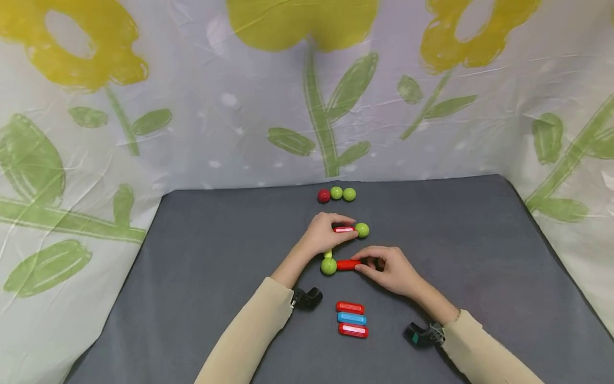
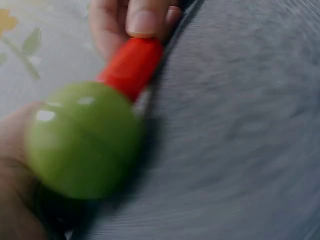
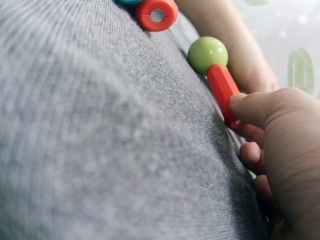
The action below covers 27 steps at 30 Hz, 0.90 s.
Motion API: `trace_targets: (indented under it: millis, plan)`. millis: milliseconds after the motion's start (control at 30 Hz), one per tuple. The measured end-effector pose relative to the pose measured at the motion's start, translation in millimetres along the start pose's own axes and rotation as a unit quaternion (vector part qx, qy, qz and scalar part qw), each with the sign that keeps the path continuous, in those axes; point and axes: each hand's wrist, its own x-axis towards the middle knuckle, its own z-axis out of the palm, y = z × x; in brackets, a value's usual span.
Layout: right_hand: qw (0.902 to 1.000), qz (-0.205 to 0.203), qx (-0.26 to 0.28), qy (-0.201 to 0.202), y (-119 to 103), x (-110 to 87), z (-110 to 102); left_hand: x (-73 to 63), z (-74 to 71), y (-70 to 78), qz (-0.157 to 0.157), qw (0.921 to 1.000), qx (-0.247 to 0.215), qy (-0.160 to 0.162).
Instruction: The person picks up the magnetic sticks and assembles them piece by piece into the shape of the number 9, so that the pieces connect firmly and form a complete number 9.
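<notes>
In the head view my left hand [image 1: 322,233] pinches a red magnetic rod [image 1: 344,230] with a pale stripe between thumb and fingers. A green ball [image 1: 362,230] sits at that rod's right end, by the fingertips. From under this hand a yellow-green rod [image 1: 328,254] runs down to a nearer green ball [image 1: 328,266]. My right hand [image 1: 390,269] pinches the right end of a plain red magnetic rod [image 1: 348,265], whose left end meets the nearer ball. The right wrist view shows thumb and fingers on this red rod [image 3: 223,92]. My left palm hides the upper left corner.
Nearer me lie a red rod [image 1: 350,307], a blue rod [image 1: 352,318] and a striped red rod [image 1: 353,330]. A red ball [image 1: 323,196] and two green balls [image 1: 336,193] line the far side of the grey cloth [image 1: 230,229]. Behind hangs a flowered curtain [image 1: 216,117].
</notes>
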Motion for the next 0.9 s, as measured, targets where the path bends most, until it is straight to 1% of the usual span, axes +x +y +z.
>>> trace_targets:
  millis: [67,167,300,467,567,633,667,733,800,867,900]
  plan:
    - [1.0,-0.001,0.002,-0.001,0.5,-0.7,1.1,-1.4,5.7,-4.0,-0.01,0.9996,-0.022,0.01]
    - [1.0,-0.001,0.003,0.001,1.1,-1.0,1.3,-3.4,9.2,-5.0,-0.017,0.9989,-0.031,0.03]
    - [1.0,0.001,0.0,0.003,1.2,-0.9,0.6,-5.3,9.0,-2.0,-0.002,0.9988,0.001,0.048]
    - [0.9998,0.018,0.002,0.002,-2.5,-0.5,-1.0,-9.0,6.3,3.6,0.01,0.9977,0.045,0.05]
    - [0.9994,0.02,0.021,0.016,-6.5,-0.4,-4.0,-9.3,6.8,3.6,0.015,0.9972,0.052,0.051]
    - [0.9985,0.016,0.051,0.012,-9.6,-0.2,-7.9,-9.1,7.9,2.4,0.016,0.9971,0.053,0.052]
    - [0.9978,0.012,0.065,-0.001,-11.6,0.0,-10.4,-9.0,8.4,1.8,0.017,0.9971,0.053,0.052]
    - [0.9944,0.0,0.093,-0.051,-16.2,0.9,-15.4,-9.0,9.1,0.8,0.017,0.9971,0.052,0.054]
    - [0.9859,-0.003,0.114,-0.123,-21.5,1.9,-20.0,-8.9,9.0,0.5,0.013,0.9973,0.05,0.052]
    - [0.9753,-0.007,0.111,-0.191,-26.9,2.9,-22.9,-8.7,8.6,0.8,0.012,0.9975,0.046,0.052]
    - [0.9704,-0.01,0.105,-0.217,-29.0,3.3,-23.7,-8.5,8.4,0.8,0.012,0.9976,0.045,0.052]
